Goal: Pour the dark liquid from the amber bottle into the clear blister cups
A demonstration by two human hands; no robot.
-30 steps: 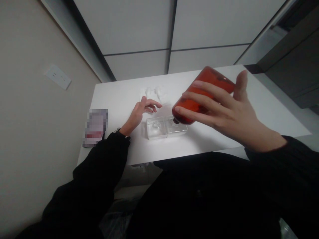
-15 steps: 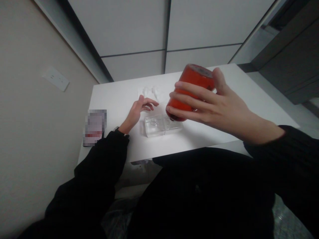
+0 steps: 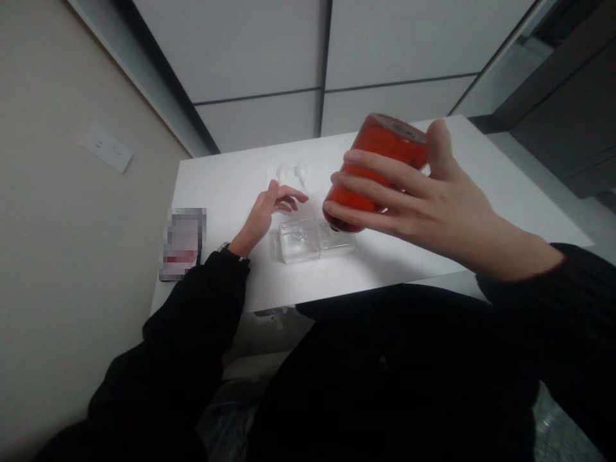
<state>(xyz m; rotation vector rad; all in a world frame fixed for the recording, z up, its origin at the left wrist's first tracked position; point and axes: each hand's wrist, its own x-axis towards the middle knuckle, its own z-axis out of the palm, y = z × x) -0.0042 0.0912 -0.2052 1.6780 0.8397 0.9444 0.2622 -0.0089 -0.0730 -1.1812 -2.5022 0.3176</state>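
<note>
My right hand (image 3: 409, 192) is wrapped round a red bottle (image 3: 380, 144), which is tipped with its base up and its lower end over a clear plastic case (image 3: 299, 245). The case lies on the white table and has two box-like halves. What comes out of the bottle, if anything, I cannot make out; its mouth is hidden or blurred. My left hand (image 3: 266, 208) holds nothing, its fingers loosely apart just beyond the case's left half. Behind the left fingers lie small white objects (image 3: 290, 171), too faint to name.
A phone-like flat thing (image 3: 183, 244), blurred out, lies at the left of the white table (image 3: 216, 186). A wall with a socket plate (image 3: 106, 149) borders the left side. White panels (image 3: 255, 51) stand behind the table.
My right hand and the bottle have shifted slightly up and to the right in view. The left hand stays nearly still.
</note>
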